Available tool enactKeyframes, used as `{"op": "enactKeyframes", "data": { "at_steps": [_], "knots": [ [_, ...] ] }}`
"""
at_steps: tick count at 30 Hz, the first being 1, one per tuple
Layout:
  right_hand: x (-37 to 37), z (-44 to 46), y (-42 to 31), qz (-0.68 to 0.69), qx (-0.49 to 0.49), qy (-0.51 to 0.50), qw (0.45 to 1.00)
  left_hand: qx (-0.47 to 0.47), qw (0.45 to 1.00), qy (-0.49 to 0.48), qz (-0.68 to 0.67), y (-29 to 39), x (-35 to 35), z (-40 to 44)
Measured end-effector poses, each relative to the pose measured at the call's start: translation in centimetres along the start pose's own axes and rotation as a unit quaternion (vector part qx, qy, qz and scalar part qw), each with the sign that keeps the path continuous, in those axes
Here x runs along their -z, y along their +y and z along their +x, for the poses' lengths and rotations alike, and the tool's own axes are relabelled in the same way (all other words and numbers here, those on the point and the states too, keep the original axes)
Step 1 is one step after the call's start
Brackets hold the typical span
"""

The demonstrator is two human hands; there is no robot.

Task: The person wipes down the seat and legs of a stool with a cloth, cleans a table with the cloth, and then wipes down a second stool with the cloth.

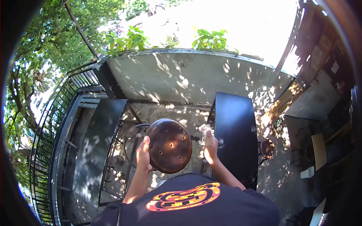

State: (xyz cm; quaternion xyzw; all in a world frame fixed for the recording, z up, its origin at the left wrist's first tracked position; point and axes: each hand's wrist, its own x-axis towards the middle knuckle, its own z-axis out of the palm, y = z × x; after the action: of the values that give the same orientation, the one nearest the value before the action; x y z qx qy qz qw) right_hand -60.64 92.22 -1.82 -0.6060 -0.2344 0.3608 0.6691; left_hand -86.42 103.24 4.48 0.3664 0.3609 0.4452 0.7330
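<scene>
My left hand (143, 153) grips the left edge of a round, dark brown stool seat (169, 146) that has several small holes in its shiny top. The seat is tilted toward me in front of my chest, and most of what is beneath it is hidden. Apart from the seat, off to its right, my right hand (210, 146) is closed on a crumpled white cloth or tissue (205, 130); I cannot tell which. That hand appears over the left edge of a dark table (237, 128).
Another dark table (98, 145) stands at left, beside a metal railing (41, 150). A second round stool (267, 148) is right of the right-hand table. Ahead runs a low concrete wall (196, 79) with green plants (209, 39) above it. Sun patches dapple the concrete floor (277, 165).
</scene>
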Motion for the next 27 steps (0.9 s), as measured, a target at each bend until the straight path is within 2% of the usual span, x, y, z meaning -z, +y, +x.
{"op": "enactKeyframes", "data": {
  "at_steps": [1,4,6,7,8,9,10,12,13,14,16,17,19,21,22,24,27],
  "knots": [
    [-0.5,0.4,-0.5,0.004,0.022,0.011,1.000,-0.003,1.000,0.002,0.011,0.3,-0.4,-0.3],
    [-2.2,2.2,6.1,-0.003,0.109,-0.129,0.986,0.010,0.999,-0.019,0.043,-0.3,-0.9,-0.7],
    [-3.9,-0.5,4.9,-0.151,0.251,-0.239,0.926,0.023,0.998,-0.035,0.038,-0.5,-0.9,-0.9],
    [-4.3,-2.8,0.9,-0.246,0.251,-0.272,0.896,0.028,0.998,-0.043,0.035,-0.5,-0.9,-0.8],
    [-3.7,-3.3,0.8,-0.083,0.193,-0.305,0.929,0.041,0.998,-0.036,0.020,-0.5,-0.3,-0.5],
    [-2.8,-3.6,0.8,-0.045,0.042,-0.366,0.929,0.037,0.999,-0.038,0.011,-0.5,0.0,-0.1],
    [-1.7,-4.2,1.1,-0.006,-0.113,-0.416,0.902,0.034,0.999,-0.038,0.004,-0.7,0.3,0.1],
    [0.5,-5.4,5.7,-0.027,-0.099,-0.474,0.875,0.033,0.999,-0.035,0.013,-0.9,0.5,-0.2],
    [1.6,-3.8,11.9,-0.089,0.076,-0.477,0.871,0.029,0.999,-0.027,0.021,-1.4,0.8,-0.4],
    [1.4,-3.6,10.4,-0.004,0.096,-0.413,0.906,0.022,0.999,-0.023,0.029,-2.2,1.1,0.0],
    [1.0,-3.3,7.3,0.154,0.167,-0.283,0.932,0.023,0.999,-0.018,0.024,-2.6,0.7,0.0],
    [1.3,-2.4,6.2,0.353,-0.038,-0.234,0.905,0.033,0.999,-0.026,0.012,-2.7,0.7,-0.3],
    [0.5,-1.2,0.5,0.336,0.036,0.016,0.941,0.052,0.998,-0.041,-0.007,-2.6,1.1,-0.6],
    [1.7,0.5,-1.1,0.305,0.031,0.149,0.940,0.057,0.996,-0.065,0.005,-2.1,1.2,-0.9],
    [2.6,1.8,-0.3,0.273,0.039,0.138,0.951,0.051,0.995,-0.079,0.019,-1.8,0.8,-1.3],
    [3.9,4.0,1.5,0.217,-0.012,0.017,0.976,0.042,0.991,-0.116,0.055,-1.9,0.9,-1.3],
    [2.4,4.1,1.8,0.113,-0.103,-0.168,0.974,0.023,0.978,-0.179,0.100,-1.6,0.6,-1.2]
  ]
}}
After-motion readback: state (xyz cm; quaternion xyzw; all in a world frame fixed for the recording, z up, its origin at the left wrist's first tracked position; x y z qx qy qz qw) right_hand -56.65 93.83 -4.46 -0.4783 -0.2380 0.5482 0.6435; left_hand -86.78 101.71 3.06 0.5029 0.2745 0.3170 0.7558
